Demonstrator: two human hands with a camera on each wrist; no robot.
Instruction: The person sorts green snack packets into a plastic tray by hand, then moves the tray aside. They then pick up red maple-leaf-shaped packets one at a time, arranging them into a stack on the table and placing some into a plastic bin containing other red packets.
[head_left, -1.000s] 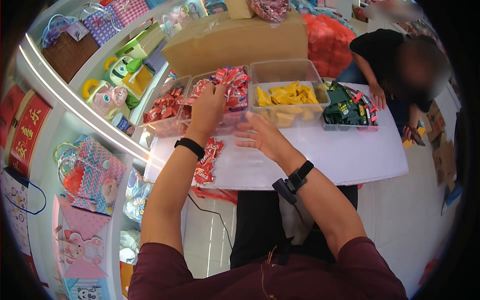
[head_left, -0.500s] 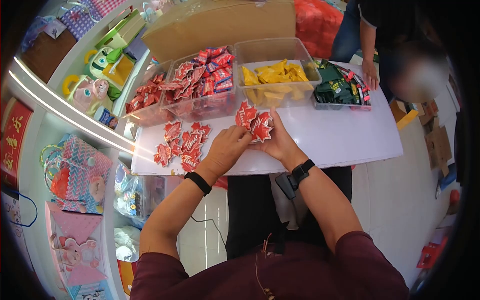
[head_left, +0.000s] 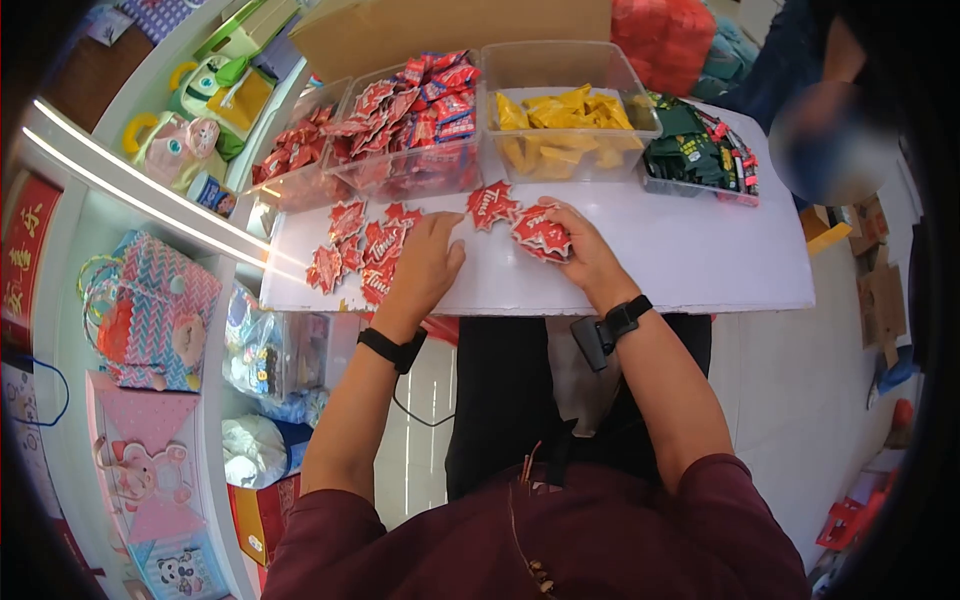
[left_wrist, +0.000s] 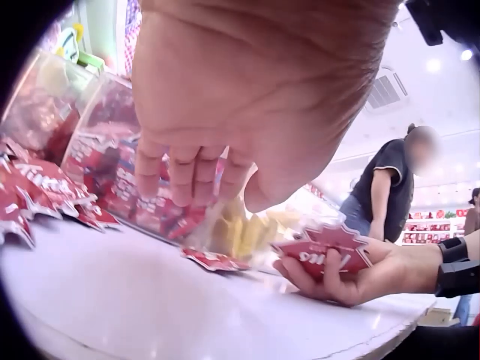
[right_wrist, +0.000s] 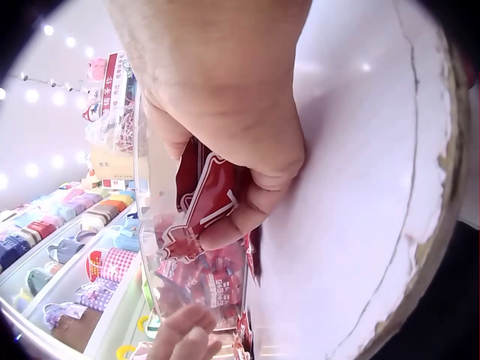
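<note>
My right hand [head_left: 575,235] grips a small stack of red leaf-shaped packets [head_left: 540,232] just above the white table [head_left: 680,260]; the left wrist view shows the stack [left_wrist: 322,251] fanned in its curled fingers. My left hand [head_left: 430,255] holds nothing and lies low over the table, fingers loose, pointing at several red packets [head_left: 365,250] spread at the table's left. One single red packet [head_left: 492,205] lies between the two hands, in front of the bins. In the right wrist view the right hand [right_wrist: 240,187] wraps round the stack [right_wrist: 202,202].
Along the table's far edge stand clear bins: red packets [head_left: 410,110], more red ones [head_left: 295,160], yellow packets [head_left: 565,115], and a tray of green ones [head_left: 700,150]. A cardboard box [head_left: 450,30] sits behind. Another person [head_left: 830,130] stands far right. Shelves of gift bags [head_left: 160,300] line the left.
My left hand came out of the red bin, met the right hand at the stack, then moved left to the spread packets. One packet now lies alone on the table.
</note>
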